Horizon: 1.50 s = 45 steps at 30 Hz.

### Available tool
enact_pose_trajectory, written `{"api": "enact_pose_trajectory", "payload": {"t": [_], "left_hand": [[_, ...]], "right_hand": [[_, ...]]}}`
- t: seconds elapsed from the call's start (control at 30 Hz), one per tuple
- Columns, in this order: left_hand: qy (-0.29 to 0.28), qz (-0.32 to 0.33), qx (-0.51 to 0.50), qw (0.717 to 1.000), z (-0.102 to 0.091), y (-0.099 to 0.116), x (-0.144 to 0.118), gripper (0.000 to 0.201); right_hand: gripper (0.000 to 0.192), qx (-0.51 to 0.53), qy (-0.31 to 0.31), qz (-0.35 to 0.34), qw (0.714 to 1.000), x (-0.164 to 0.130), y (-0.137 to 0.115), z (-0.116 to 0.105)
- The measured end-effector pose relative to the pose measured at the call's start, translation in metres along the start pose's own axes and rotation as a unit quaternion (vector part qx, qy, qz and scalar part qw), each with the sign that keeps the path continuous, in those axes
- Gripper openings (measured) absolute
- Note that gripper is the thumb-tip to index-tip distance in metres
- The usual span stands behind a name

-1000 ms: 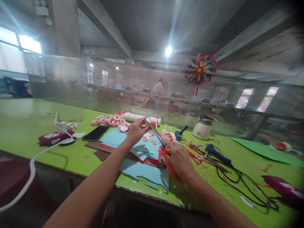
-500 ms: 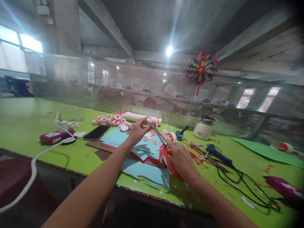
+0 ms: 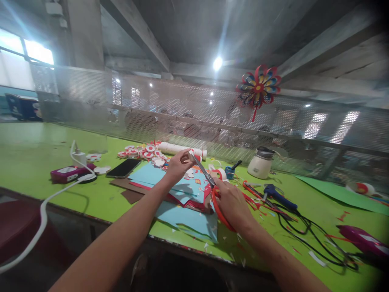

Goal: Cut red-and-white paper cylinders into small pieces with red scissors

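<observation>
From the head camera, your right hand (image 3: 232, 202) is clenched through the red handles of the scissors (image 3: 209, 184), blades angled up and to the far left so their tips meet what your left hand (image 3: 178, 165) offers. That left hand's fingers pinch a small pale paper piece (image 3: 191, 155) right at the blade tips, held above the green surface (image 3: 45, 154), likely to keep the cut in clear sight. Beneath both hands lies a stack of blue and red paper sheets (image 3: 182, 194), close for reaching. A phone (image 3: 123, 168) rests to the left, a glue gun (image 3: 278, 196) with its black cable to the right.
</observation>
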<state>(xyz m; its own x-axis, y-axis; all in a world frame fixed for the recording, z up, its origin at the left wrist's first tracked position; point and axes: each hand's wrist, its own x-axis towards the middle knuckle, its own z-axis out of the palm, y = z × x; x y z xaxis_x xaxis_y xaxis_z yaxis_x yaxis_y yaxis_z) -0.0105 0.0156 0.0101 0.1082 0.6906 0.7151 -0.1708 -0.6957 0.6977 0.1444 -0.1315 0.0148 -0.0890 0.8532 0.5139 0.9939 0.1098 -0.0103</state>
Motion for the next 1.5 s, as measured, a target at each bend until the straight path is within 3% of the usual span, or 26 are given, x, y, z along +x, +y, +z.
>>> {"api": "enact_pose_trajectory", "payload": {"t": [1.5], "left_hand": [[0.021, 0.002, 0.035, 0.999, 0.0034, 0.0018, -0.0013, 0.05]], "right_hand": [[0.035, -0.023, 0.001, 0.007, 1.0, 0.0006, -0.0018, -0.0025]]}}
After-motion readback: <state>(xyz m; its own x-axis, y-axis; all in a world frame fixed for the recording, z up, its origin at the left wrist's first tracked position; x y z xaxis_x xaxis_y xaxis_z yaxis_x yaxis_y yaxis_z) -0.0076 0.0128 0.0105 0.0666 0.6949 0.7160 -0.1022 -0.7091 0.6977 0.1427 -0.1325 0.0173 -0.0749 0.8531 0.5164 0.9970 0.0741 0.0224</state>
